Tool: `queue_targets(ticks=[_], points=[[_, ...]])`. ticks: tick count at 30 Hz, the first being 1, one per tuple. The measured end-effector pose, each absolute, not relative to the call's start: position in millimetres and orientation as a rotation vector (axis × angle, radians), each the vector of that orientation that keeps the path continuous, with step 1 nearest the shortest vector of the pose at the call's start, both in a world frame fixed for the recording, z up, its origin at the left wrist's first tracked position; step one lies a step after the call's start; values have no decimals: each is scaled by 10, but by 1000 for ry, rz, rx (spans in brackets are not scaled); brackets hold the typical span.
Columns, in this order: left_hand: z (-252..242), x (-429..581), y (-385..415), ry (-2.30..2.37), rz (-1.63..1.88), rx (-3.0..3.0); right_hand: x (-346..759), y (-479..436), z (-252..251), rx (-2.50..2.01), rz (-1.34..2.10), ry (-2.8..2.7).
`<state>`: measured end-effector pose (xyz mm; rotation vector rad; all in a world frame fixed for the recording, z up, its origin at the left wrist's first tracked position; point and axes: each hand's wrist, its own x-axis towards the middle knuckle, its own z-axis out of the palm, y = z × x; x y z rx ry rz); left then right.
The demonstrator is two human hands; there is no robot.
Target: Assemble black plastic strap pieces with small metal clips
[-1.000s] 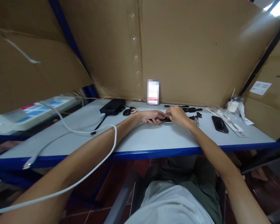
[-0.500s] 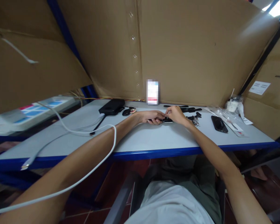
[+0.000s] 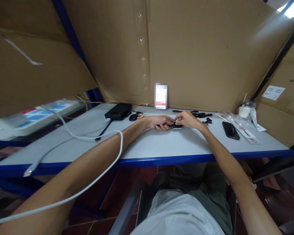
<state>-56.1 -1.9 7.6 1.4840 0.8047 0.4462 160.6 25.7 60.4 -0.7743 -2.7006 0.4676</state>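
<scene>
Near the middle of the table (image 3: 156,147), my left hand (image 3: 163,122) is closed around a small, flat black object with a pale, shiny lower edge (image 3: 177,127). Its full shape is hidden by my fingers. Bent over that object, my right hand (image 3: 186,119) pinches with thumb and fingertips at its upper side. A small bright bit shows at those fingertips, too small to name. Several black strap-like strips (image 3: 203,115) lie behind my right hand. Beside its wrist are small black pieces (image 3: 208,120), partly covered by the arm.
A lit phone (image 3: 161,97) leans against the cardboard wall (image 3: 198,58). At left lie a black box (image 3: 118,111), dark oval items (image 3: 133,117) and a white cable (image 3: 93,195) crossing my left arm. To the right are a dark phone (image 3: 230,130), clear plastic wrapping and a white cup (image 3: 244,111).
My right hand and forearm have shifted slightly right, covering most of the shiny metal pieces near the wrist. My left hand keeps its hold on the black object.
</scene>
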Motion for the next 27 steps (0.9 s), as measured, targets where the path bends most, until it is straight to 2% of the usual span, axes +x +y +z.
queue_targets(ticks=[8,14,22,27], points=[[63,-570,-15,792,448,1476,1616,310,560,-745,388,-2700],[76,-543,-27,776,416,1487,1588,264,510,-873,58,-2633],[82,-546,-32,721,434,1511,1597,296,526,-909,157,-2630],[78,-557,-23,744,428,1493,1606,302,513,-738,228,-2697]])
